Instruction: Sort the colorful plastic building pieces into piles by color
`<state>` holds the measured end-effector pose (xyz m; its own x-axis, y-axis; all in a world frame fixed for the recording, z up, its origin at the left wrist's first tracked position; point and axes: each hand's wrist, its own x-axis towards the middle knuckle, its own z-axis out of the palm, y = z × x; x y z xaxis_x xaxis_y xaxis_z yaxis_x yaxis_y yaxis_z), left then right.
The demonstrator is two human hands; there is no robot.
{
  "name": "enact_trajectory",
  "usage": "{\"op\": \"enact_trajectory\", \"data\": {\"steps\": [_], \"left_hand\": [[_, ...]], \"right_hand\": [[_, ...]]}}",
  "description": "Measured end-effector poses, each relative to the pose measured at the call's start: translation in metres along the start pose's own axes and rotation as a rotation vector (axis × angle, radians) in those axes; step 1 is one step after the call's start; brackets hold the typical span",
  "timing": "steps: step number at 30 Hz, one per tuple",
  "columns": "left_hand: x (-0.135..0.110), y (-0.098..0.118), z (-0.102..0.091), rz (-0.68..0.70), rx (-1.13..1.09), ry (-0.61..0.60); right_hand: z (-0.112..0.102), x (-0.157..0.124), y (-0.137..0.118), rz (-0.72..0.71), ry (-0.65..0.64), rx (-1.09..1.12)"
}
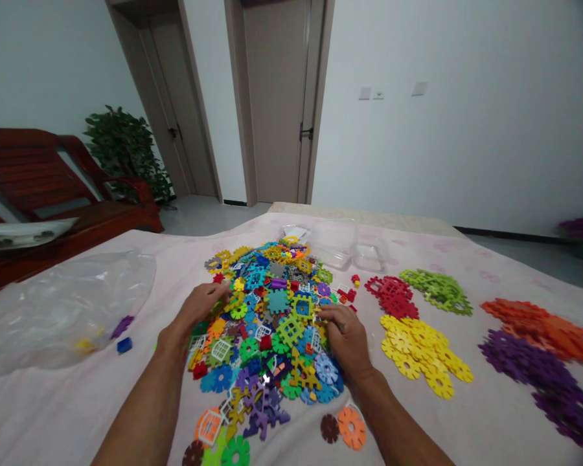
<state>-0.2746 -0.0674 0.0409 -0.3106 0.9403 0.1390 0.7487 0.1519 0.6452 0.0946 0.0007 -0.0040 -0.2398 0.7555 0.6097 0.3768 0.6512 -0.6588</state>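
A large mixed pile of plastic building pieces (pixel 276 301) lies between my hands, made up of snowflake discs, square plates, small bricks and white window frames. My left hand (pixel 205 305) rests against the pile's left side, its fingers reaching over the edge pieces. On the opposite side, my right hand (pixel 344 329) touches the pile with bent fingers, beside a yellow-green square frame (pixel 302 307). No piece is visibly gripped in either hand, though some fingertips are hidden among the pieces. Close to me lie an orange disc (pixel 352 428) and a brown disc (pixel 329 428).
Sorted discs lie to the right: red (pixel 393 296), yellow (pixel 420 349), light green (pixel 437 290), orange (pixel 539 327) and purple (pixel 539 372). Clear plastic containers (pixel 335 243) stand behind the pile. At left are a transparent bag (pixel 72 304) and a blue brick (pixel 124 345).
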Motion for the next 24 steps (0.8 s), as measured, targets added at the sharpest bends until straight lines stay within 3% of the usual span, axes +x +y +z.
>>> {"op": "enact_trajectory", "data": {"steps": [3,7,14,19,24], "left_hand": [[0.007,-0.001,0.001,-0.051,0.141,0.083],[0.029,0.008,0.016,-0.044,0.274,0.134],[0.059,0.01,0.025,-0.155,0.359,0.117],[0.057,0.004,0.024,-0.203,0.304,0.107],[0.041,0.006,0.019,-0.205,0.284,0.227]], "right_hand": [[0.003,0.0,0.005,0.112,0.046,0.042],[0.003,0.0,0.002,0.128,0.024,0.064],[0.002,-0.001,-0.001,0.146,0.05,0.068],[0.002,-0.002,0.0,0.125,0.038,0.063],[0.0,-0.002,-0.001,0.055,0.031,0.007]]}}
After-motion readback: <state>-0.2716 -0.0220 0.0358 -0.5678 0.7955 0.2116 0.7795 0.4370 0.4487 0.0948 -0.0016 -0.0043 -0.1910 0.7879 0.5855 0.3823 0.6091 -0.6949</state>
